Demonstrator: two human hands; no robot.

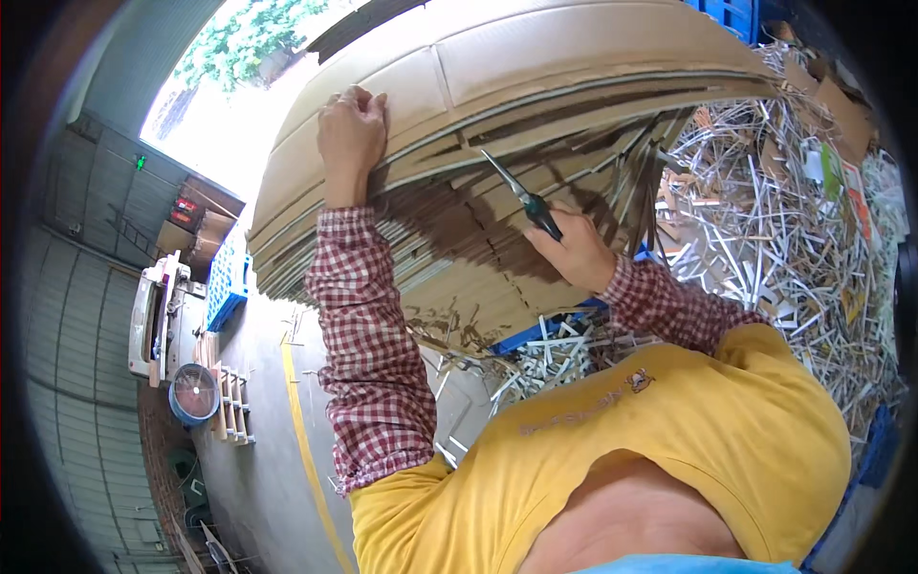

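Nearest the camera, the person's yellow shirt (pixel 669 421) fills the lower frame, with checked red sleeves (pixel 368 364) running up both forearms.

Right hand (pixel 574 251): fingers closed around the dark handles of a pair of pliers (pixel 521 196). The tool's slim metal nose points up and left into a gap between layers of the cardboard stack (pixel 535 67). Whether the nose has bitten on anything cannot be told; the tip sits in shadow.

Left hand (pixel 352 124): fingers curled over the edge of the stack's upper sheets, pressing against the top sheet, holding no separate object.

Stack condition: large flattened brown sheets, bowed, edges fanned and uneven on the near side, resting on a blue pallet (pixel 540 332) partly visible beneath.

Risks noted:
- Should the pliers slip off their purchase, the nose could jerk toward the left hand, which lies close along the same edge.
- Pulling hard from mid-stack may shift the loose fanned sheets.
- White and coloured offcut strips (pixel 784 220) litter the ground at right; footing there looks poor.

Beyond, at left: a concrete floor with a yellow line (pixel 304 450), a floor fan (pixel 194 393), a blue crate (pixel 227 277), and corrugated walls.
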